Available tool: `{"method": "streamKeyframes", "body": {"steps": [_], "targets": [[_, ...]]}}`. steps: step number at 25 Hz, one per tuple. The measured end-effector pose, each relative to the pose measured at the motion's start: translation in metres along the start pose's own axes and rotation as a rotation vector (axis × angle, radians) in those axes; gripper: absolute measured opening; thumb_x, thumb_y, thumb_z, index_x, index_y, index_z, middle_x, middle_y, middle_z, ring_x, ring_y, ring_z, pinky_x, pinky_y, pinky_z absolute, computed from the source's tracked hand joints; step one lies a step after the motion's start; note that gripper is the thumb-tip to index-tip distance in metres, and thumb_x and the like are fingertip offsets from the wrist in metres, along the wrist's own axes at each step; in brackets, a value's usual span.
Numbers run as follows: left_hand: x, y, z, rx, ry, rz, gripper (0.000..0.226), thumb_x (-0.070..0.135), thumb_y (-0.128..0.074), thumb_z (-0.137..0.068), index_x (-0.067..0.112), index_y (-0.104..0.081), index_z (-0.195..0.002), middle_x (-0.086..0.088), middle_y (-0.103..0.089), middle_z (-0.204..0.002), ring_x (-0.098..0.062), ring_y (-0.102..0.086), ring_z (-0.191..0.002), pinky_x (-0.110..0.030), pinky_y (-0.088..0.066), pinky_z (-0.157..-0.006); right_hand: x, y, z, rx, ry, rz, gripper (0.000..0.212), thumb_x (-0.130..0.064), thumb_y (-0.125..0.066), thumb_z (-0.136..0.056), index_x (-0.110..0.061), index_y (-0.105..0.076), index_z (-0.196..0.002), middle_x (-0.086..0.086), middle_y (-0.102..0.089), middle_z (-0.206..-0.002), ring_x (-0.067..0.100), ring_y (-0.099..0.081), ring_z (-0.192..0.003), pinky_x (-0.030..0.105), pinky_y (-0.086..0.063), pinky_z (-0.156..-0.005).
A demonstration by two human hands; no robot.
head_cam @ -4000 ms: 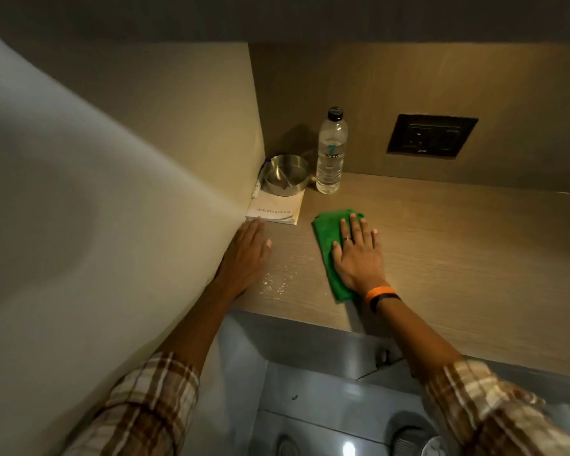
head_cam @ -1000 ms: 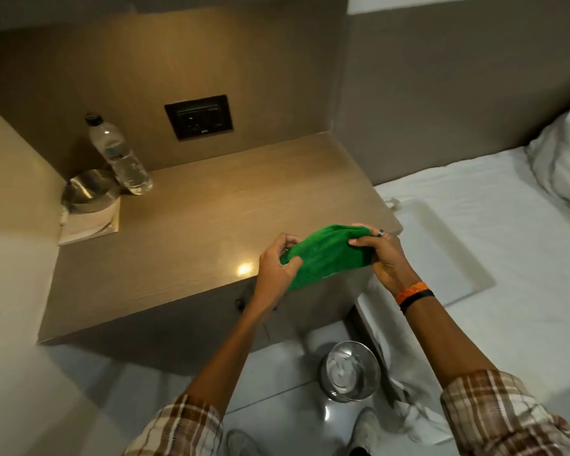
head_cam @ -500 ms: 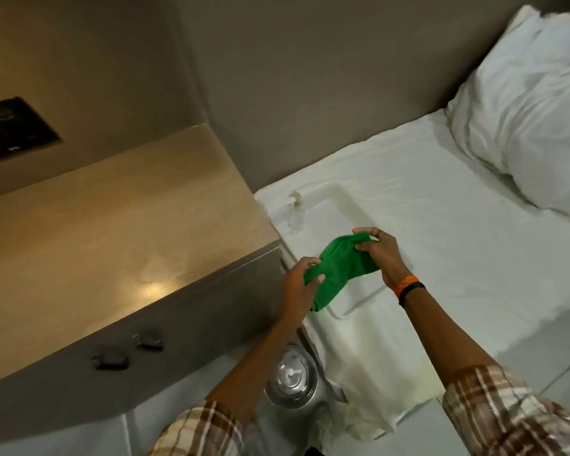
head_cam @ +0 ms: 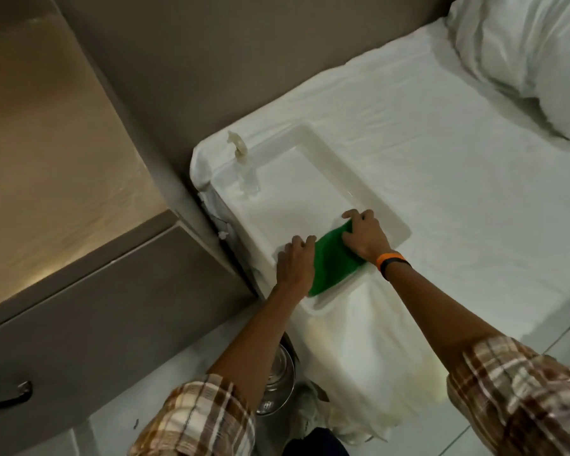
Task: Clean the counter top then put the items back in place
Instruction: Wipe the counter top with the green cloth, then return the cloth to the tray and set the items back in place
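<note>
Head view: both hands [head_cam: 329,251] now press the gripped green cloth [head_cam: 333,261] into the tray [head_cam: 329,166].

Cloth [head_cam: 334,266] in tray [head_cam: 372,199] on bed [head_cam: 458,179], right of counter [head_cam: 46,159].

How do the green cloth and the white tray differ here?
The green cloth is soft, folded and vivid; the white tray is rigid, rimmed and pale. The cloth is far smaller and lies in the tray's near end. Both hands, left hand and right hand, press the cloth, not the tray.
</note>
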State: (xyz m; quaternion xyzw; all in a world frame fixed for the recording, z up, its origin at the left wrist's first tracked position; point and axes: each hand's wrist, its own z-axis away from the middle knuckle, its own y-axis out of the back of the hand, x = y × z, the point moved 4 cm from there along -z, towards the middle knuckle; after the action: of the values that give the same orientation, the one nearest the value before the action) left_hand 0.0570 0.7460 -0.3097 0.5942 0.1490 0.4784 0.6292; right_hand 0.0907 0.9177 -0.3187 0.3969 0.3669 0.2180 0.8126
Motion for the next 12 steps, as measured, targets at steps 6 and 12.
{"method": "streamKeyframes", "body": {"steps": [6,12], "targets": [[0.002,0.011,0.012,0.108,-0.054,-0.251,0.069,0.022,-0.066,-0.087,0.011,-0.034,-0.147,-0.018,-0.038,-0.151,-0.036,-0.036,-0.138,-0.054,-0.029,-0.115,-0.028,-0.001,0.030,0.206,0.157,0.386,0.055,-0.029,-0.053,-0.093,-0.014,-0.043,-0.145,0.021,-0.033,-0.155,0.040,-0.031,-0.141,0.058,-0.032,-0.112],[0.023,0.180,0.096,0.509,-0.106,-0.092,0.051,0.019,-0.037,-0.102,0.002,-0.030,-0.150,-0.018,-0.033,-0.156,-0.034,-0.020,-0.149,-0.050,-0.025,-0.119,-0.182,0.084,0.161,0.522,0.412,0.063,0.043,-0.030,-0.049,-0.101,-0.014,-0.048,-0.141,0.014,-0.036,-0.156,0.032,-0.032,-0.145,0.051,-0.029,-0.119]]}}
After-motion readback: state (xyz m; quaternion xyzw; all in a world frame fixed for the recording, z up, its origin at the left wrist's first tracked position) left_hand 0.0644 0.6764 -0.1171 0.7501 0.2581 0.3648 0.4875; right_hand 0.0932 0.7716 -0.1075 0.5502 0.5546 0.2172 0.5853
